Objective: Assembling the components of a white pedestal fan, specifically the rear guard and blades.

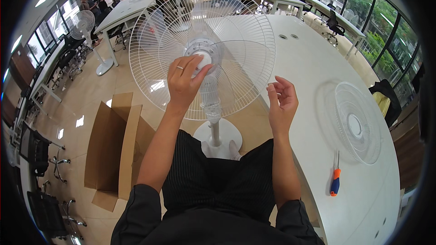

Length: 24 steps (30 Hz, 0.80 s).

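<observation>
In front of me stands a white pedestal fan (pixel 212 104) with its rear wire grille (pixel 150 79) and clear blades (pixel 240 52) in place; no front grille covers them. My left hand (pixel 185 79) has its fingers closed round the white round knob (pixel 204 61) at the hub's centre. To the right of the grille, near its rim, my right hand (pixel 283 104) is raised with loosely curled fingers apart and nothing in them. The front grille (pixel 356 124) lies on the white table (pixel 304 72) at the right. Nearer to me on that table is a blue and orange screwdriver (pixel 335 182).
An open cardboard box (pixel 113 149) stands on the floor at my left. The fan's round base (pixel 229 131) is by my feet. Another white fan (pixel 83 25) stands at far left. Office chairs (pixel 38 149) line the left side; people sit and stand at tables farther back.
</observation>
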Tool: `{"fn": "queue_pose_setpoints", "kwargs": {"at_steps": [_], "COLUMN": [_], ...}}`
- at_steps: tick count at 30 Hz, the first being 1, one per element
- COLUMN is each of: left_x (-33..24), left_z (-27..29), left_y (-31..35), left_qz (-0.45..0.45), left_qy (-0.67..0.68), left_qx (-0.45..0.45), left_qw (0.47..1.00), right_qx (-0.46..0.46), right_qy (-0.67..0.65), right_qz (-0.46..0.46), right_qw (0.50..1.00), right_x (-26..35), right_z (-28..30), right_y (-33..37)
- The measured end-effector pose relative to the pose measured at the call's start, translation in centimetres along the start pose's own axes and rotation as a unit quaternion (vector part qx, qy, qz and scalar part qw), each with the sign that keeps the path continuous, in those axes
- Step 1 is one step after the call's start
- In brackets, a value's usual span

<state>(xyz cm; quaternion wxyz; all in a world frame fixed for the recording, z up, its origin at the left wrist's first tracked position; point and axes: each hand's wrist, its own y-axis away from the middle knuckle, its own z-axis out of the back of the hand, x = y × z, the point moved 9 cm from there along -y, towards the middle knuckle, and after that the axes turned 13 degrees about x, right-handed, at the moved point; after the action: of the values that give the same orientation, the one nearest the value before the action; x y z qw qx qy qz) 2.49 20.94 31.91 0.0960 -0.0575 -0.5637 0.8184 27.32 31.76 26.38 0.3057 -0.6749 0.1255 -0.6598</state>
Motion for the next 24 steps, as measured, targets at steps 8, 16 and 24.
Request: {"fn": "queue_pose_setpoints", "kwargs": {"at_steps": [8, 16, 24], "left_x": [0.1, -0.2, 1.3], "left_z": [-0.6, -0.2, -0.1], "left_y": [0.7, 0.5, 0.8], "left_qz": [-0.005, -0.037, 0.050], "left_qy": [0.020, 0.014, 0.014], "left_qx": [0.055, 0.044, 0.022], "left_qw": [0.998, 0.998, 0.998], "right_qx": [0.004, 0.010, 0.020], "right_qy": [0.009, 0.007, 0.003], "right_qz": [-0.008, -0.007, -0.025], "right_qw": [1.000, 1.000, 0.999], "right_x": [-0.3, -0.5, -0.8], "right_z": [-0.2, -0.7, -1.1], "right_y": [1.1, 1.3, 2.0]}}
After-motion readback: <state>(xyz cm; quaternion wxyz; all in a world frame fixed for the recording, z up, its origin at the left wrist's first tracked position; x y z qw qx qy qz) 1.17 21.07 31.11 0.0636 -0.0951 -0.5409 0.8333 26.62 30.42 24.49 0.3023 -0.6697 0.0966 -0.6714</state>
